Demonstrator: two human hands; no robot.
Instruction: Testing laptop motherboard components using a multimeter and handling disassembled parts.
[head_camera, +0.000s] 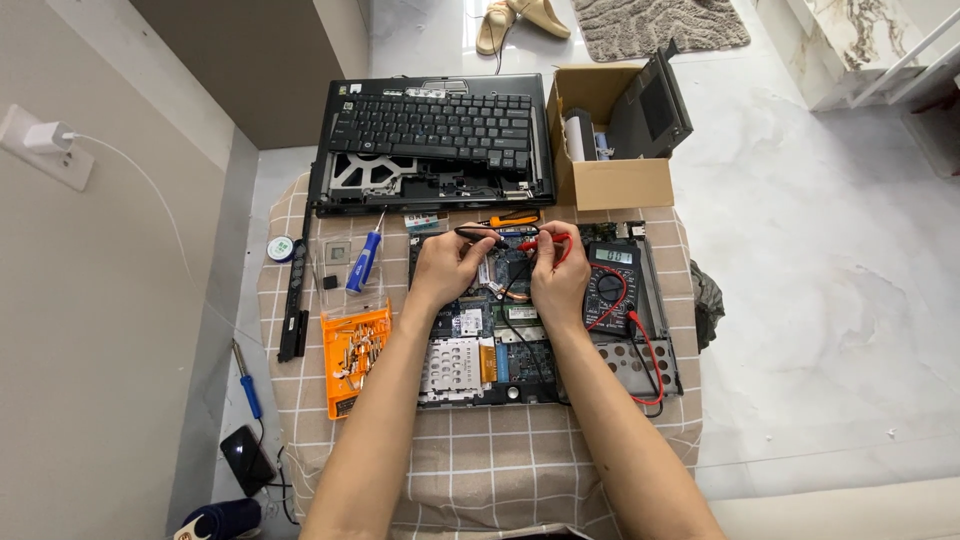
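**Red and black probes held over an opened laptop**

Checked beige cloth (480, 460) covers a small table seen from above. On it lies an opened laptop base with a bare green circuit board (470, 345). Both of the person's hands meet over the upper middle of that board. The left hand (447, 268) is closed around a black meter probe (478, 234), its tip pointing down at the board. The right hand (558, 275) is closed around a red meter probe (548, 241), just beside the black one. Red and black leads run from the probes to a dark handheld multimeter with a round dial (610, 288), resting on the base just right of the right hand. Left of the board sit an orange plastic tray of small screws (354, 355) and a blue-handled screwdriver (364, 260). Behind the hands lies a detached black laptop keyboard and frame (432, 140), with an open cardboard box (605, 150) to its right.
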